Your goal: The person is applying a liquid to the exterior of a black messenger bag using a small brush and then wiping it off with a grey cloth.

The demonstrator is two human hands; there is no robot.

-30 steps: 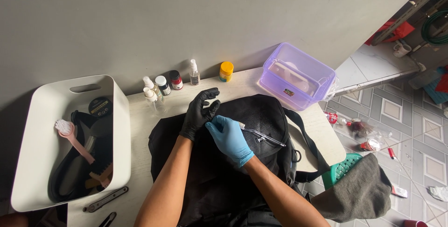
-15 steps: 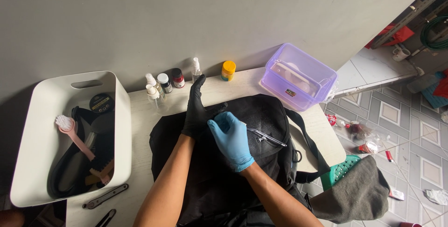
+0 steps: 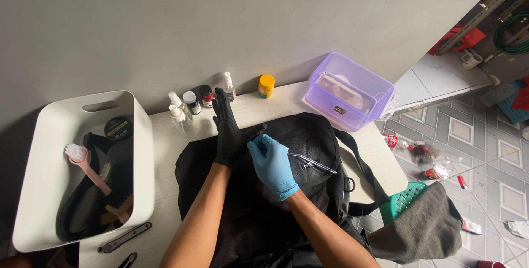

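Head view: left hand (image 3: 227, 130) flat, fingers outstretched, grip empty, on black bag (image 3: 308, 136); right hand (image 3: 271, 163) curled, grip contents unclear.

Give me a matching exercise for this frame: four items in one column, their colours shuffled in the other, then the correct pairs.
Items:
1. left hand glove
2. right hand glove
3. lidded box by the wall
4. tub holding brushes

Colours:
A. white
B. blue
C. black
D. translucent purple

Pairs: 1-C, 2-B, 3-D, 4-A
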